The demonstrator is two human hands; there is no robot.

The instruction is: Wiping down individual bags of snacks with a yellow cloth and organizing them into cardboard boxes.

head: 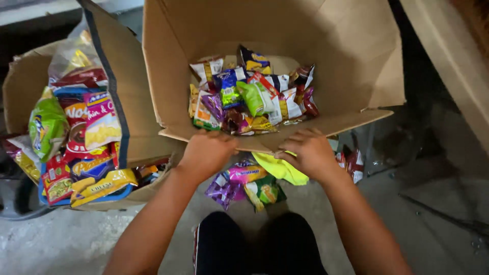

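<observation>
Cardboard boxes (168,61): two; hands (206,150): two gripping.

Storeroom or stockroom, likely back of a shop. Bare, stained concrete floor (66,239), dim light. Two large cardboard cartons: an open box (326,30) with loose snack packets (249,97), a second carton (20,81) crammed with bulk snack bags (76,142). More packets (244,183) lie loose on the floor.

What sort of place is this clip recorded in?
Probably a stockroom or the back of a small shop. Both hands, left hand and right hand, grip the near edge of a large cardboard box of mixed snack packets; a second box of snacks stands beside it on a bare concrete floor.
</observation>
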